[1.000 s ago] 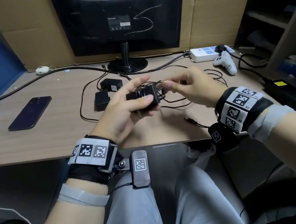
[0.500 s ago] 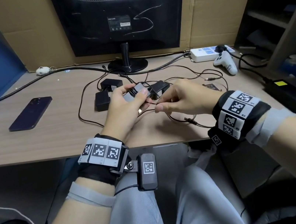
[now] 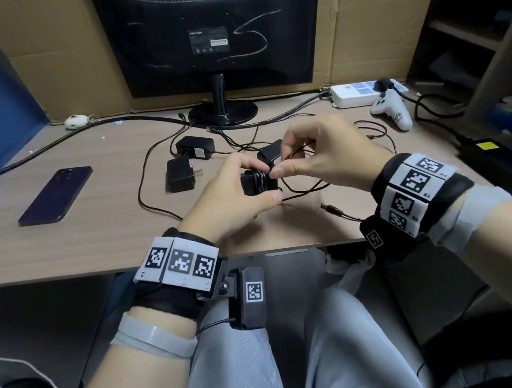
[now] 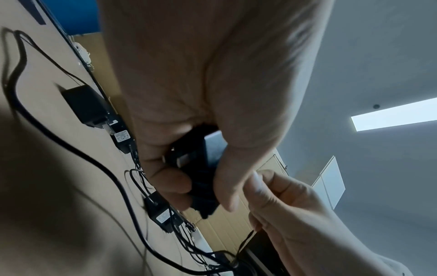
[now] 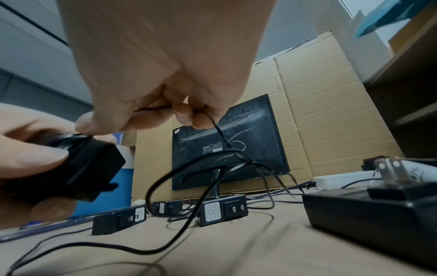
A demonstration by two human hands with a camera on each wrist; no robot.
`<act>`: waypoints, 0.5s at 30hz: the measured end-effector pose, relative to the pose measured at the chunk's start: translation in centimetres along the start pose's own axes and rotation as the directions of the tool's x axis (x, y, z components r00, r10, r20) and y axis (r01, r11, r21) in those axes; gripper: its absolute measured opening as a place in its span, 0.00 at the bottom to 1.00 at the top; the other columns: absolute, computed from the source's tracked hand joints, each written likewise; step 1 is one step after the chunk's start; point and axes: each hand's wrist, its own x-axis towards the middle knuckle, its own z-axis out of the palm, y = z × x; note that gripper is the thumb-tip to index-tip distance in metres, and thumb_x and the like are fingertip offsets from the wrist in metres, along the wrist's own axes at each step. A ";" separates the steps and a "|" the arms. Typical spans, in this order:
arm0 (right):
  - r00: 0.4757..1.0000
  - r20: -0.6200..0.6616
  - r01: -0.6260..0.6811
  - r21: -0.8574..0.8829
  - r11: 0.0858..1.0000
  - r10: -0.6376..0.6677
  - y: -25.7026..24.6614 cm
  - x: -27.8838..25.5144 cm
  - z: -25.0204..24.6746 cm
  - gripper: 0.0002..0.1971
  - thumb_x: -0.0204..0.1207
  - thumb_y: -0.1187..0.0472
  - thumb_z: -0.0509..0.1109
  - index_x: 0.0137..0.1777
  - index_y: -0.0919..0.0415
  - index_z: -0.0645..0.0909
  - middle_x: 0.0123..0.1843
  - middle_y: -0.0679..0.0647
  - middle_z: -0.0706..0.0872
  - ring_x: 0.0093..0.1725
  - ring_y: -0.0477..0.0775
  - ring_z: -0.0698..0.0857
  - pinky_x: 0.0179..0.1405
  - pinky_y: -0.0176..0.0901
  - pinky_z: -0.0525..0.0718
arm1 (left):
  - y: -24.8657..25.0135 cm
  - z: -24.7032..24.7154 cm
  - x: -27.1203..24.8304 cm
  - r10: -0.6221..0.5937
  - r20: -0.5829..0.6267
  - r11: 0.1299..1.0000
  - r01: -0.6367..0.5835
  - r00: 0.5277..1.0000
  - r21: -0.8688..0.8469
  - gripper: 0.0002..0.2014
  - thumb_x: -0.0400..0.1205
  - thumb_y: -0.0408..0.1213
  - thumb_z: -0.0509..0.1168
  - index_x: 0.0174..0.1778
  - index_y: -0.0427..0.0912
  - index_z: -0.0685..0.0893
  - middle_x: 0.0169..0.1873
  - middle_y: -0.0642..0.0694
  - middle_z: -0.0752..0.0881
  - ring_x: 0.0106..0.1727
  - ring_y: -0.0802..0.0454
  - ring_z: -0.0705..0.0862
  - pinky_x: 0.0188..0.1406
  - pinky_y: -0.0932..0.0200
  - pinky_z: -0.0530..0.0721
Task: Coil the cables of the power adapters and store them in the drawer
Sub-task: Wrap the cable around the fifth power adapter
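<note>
Left grip (image 3: 234, 194): fingers curled round black adapter (image 3: 257, 181) above desk (image 3: 71, 243).
Right grip (image 3: 318, 153): pinching its thin cable (image 5: 218, 130).

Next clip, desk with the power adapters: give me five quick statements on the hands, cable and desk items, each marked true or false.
1. The left hand grips a black adapter with cable turns around it. True.
2. The right hand is empty. False: it pinches the thin cable.
3. Two more adapters lie on the desk beyond the left hand. True.
4. The phone lies under the monitor stand. False: it lies flat on the desk, left of the adapters.
5. The cable's round plug is already wound in. False: it lies loose on the desk near the right wrist.
</note>
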 end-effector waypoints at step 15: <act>0.955 0.190 -0.275 0.275 0.921 0.229 3.0 -0.6 1.5 0.11 0.89 0.55 0.68 0.51 0.57 0.91 0.29 0.37 0.85 0.31 0.40 0.76 0.37 0.33 0.76 | 0.7 0.9 -0.3 0.119 0.108 0.841 -0.043 0.987 -0.540 0.26 0.79 0.27 0.72 0.74 0.42 0.84 0.54 0.36 0.90 0.44 0.41 0.90 0.39 0.56 0.85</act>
